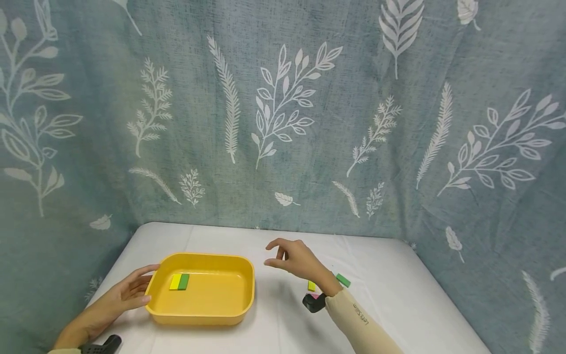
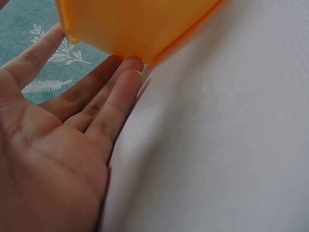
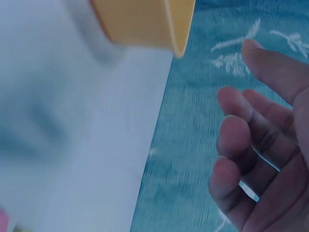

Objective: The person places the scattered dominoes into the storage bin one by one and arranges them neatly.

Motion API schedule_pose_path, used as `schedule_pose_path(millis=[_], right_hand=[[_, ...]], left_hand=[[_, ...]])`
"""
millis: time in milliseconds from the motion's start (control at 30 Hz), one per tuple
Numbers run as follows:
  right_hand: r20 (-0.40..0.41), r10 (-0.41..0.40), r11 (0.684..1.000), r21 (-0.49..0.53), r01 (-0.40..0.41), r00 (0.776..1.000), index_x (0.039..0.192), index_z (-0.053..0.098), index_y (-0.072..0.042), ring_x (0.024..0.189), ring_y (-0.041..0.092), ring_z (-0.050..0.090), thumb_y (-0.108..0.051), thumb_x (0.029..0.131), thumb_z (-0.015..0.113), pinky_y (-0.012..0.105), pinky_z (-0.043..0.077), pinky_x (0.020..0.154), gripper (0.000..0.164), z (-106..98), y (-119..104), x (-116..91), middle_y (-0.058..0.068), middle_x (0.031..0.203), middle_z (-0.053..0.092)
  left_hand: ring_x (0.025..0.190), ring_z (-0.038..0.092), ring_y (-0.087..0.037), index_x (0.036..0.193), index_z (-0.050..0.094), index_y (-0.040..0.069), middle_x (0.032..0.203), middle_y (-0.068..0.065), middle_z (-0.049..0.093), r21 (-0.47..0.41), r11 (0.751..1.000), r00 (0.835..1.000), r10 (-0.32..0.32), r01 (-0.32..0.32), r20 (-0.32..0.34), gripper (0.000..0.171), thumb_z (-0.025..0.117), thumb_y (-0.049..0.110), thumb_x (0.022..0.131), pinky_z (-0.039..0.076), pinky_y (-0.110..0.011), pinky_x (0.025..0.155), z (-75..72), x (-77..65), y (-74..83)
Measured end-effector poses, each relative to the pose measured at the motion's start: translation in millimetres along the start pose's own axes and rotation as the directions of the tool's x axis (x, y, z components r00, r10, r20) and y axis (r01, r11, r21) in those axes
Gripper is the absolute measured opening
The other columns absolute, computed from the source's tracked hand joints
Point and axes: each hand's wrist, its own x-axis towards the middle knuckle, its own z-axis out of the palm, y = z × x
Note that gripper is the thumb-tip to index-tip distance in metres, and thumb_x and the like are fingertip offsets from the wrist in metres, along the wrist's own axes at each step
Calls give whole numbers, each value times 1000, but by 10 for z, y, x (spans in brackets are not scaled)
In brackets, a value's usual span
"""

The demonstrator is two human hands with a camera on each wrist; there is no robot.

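in the head view, we are seeing a yellow tray [image 1: 216, 295] sitting left of centre on a white table [image 1: 398, 295], holding a yellow block [image 1: 175, 281] beside a green block [image 1: 183, 281]. the left hand [image 1: 117, 297] is touching the tray's left side, fingers spread and gripping nothing. only the left wrist view is showing its fingertips lying along the outer wall. the right hand [image 1: 296, 255] is hovering right of the tray, fingers loosely bent, thumb apart, holding nothing; its wrist view is revealing that gap. bare table is stretching between them. near the right wrist, loose blocks [image 1: 343, 280] are lying, well inside the table's right edge.
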Motion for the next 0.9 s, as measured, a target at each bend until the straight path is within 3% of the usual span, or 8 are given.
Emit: schedule_pose_path(millis=[300,567,900], right_hand=[[-81,83,997,3,-83,993,119,70,-23,55,8,50,-41,92,78,25,44,51,34,-164,383,-432,-14,74,63],[-104,163,987,20,-161,981,121,69,-23,54,9,50,-43,91,78,24,43,50,37,-281,654,-770,-11,75,65],[-131,239,971,57,-233,962,119,70,-16,52,10,52,-32,89,82,28,49,48,36,-306,910,-1134,-6,76,62]], left_hand=[[142,38,-44,164,22,17,159,-28,30,2,1000,1000,5,-5,-16,73,62,22,103,49,-48,106,6,26,-27],[141,39,-44,163,22,16,159,-29,30,2,1000,1000,-12,12,-29,75,64,24,102,45,-54,108,7,25,-20],[135,45,-32,164,20,17,159,-28,31,-21,1000,1000,20,-20,8,73,61,19,104,49,-35,100,-11,10,-18]])
